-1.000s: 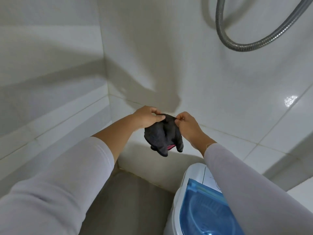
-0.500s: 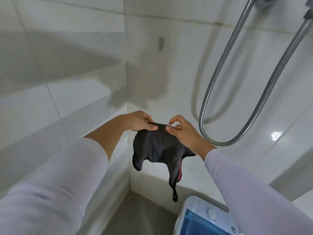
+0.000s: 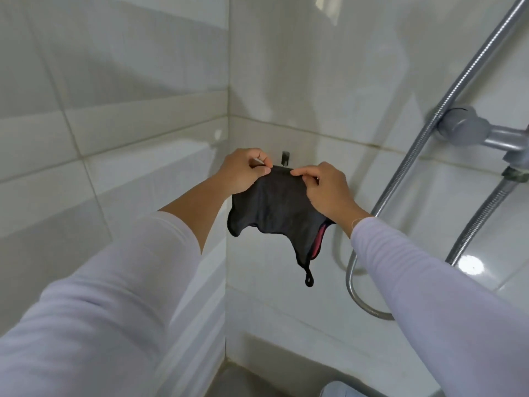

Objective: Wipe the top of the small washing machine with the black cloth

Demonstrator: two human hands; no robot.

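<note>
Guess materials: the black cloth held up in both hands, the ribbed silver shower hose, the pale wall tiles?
Black cloth: soft matte fabric, possibly microfibre; it droops in limp folds, with a pink edge and a hanging loop. Ribbed silver shower hose: looks like flexible spiral-wound metal, shiny; could be metallised plastic. Pale wall tiles: glazed ceramic by the look, glossy, with grout lines and a bright glare spot.

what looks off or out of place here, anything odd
Nothing damaged or spilled. The left hand and right hand pinch the black cloth up by the wall hook, well above the washing machine.
</note>
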